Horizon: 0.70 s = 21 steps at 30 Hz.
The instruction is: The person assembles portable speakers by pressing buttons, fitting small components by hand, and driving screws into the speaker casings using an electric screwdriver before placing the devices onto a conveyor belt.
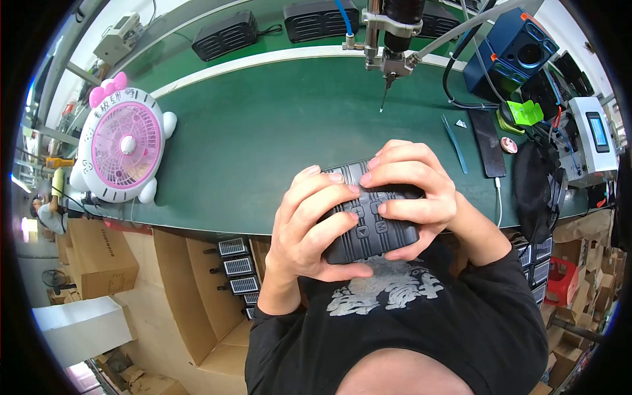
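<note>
A black portable speaker (370, 232) with ribbed casing and raised buttons, among them a plus, a play triangle and an M, is held at the front edge of the green table. My left hand (315, 220) is wrapped round its left side, fingers over the top and thumb at the near edge. On the other side my right hand (421, 191) grips it, fingertips on the button face and thumb along the near right edge. The speaker's underside is hidden.
A needle-tipped machine head (395, 52) hangs over the table (250, 131). A pink-and-white fan (128, 145) stands left. Blue tweezers (454, 143), a phone (487, 141) and a blue speaker (517, 49) are right. Black speakers (225, 35) line the back. A carton (191, 289) stands below.
</note>
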### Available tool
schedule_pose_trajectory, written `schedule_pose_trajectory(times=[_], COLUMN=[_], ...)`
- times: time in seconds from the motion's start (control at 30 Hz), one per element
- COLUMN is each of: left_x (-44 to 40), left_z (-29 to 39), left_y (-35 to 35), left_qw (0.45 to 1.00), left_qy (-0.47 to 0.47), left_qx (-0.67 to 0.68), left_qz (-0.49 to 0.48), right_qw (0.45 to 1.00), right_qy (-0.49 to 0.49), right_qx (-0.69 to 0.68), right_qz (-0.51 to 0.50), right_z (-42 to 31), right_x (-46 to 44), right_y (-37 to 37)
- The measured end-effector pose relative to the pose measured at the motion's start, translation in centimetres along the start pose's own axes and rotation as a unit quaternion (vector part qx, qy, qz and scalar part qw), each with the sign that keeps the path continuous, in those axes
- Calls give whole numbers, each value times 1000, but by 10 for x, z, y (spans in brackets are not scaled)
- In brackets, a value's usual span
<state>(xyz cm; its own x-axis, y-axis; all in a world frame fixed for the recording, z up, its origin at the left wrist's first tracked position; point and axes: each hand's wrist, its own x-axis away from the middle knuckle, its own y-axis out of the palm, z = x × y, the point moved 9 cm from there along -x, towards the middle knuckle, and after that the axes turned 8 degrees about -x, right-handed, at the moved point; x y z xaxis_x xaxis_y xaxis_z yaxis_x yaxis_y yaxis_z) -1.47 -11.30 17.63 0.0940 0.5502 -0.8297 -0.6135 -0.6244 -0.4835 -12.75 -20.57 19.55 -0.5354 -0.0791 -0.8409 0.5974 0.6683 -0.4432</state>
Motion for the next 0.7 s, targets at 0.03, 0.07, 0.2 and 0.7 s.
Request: schedule_pose_trajectory(times=[0.03,0.07,0.2,0.7], left_x=[0,0,-1,19], left_z=[0,0,1,-16], left_y=[-1,-1,0,12], left_qw=[1000,1000,1000,988], left_qy=[0,0,2,-30], left_qx=[2,2,-4,128], left_qz=[4,4,-4,83], right_qw=[1000,1000,1000,897], right_qy=[-2,-3,-4,391], right_qx=[0,0,-10,-202], right_qz=[-1,-4,13,-39], right_z=[0,0,2,38], right_x=[0,0,3,-9], right_y=[0,1,1,-7])
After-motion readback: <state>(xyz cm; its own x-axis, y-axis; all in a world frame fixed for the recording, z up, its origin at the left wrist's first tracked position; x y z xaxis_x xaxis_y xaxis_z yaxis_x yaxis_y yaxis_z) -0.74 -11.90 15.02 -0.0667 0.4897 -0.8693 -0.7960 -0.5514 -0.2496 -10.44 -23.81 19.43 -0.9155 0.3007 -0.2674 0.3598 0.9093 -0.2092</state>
